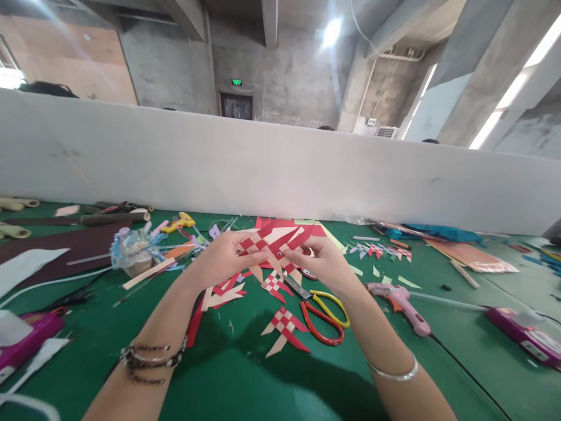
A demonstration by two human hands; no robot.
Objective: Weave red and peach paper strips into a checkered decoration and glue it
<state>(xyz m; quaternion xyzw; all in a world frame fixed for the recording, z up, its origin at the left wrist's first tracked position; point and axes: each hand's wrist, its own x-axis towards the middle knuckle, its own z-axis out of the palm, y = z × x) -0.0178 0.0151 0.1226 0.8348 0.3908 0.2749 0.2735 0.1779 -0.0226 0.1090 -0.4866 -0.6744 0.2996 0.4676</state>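
Note:
Both my hands hold up a woven piece of red and cream paper strips (pixel 272 242) above the green table (pixel 228 374). My left hand (pixel 223 257) pinches its left side with thumb and fingers closed. My right hand (pixel 322 260) grips its right side, fingers curled round the strips. Below them lie finished woven paper pieces (pixel 284 328) with pointed tails, one more piece (pixel 274 285) and red and cream paper pieces (pixel 219 295). Scissors (pixel 322 313) with a red and a yellow handle lie just below my right wrist.
A pink glue gun (pixel 401 301) lies to the right, its cable running on to a purple box (pixel 523 339). A small tub with coloured strips (pixel 134 251) stands at the left. Small woven pieces (pixel 379 251), paper sheets (pixel 471 256) and rolls (pixel 111 217) lie along a white partition (pixel 280 169).

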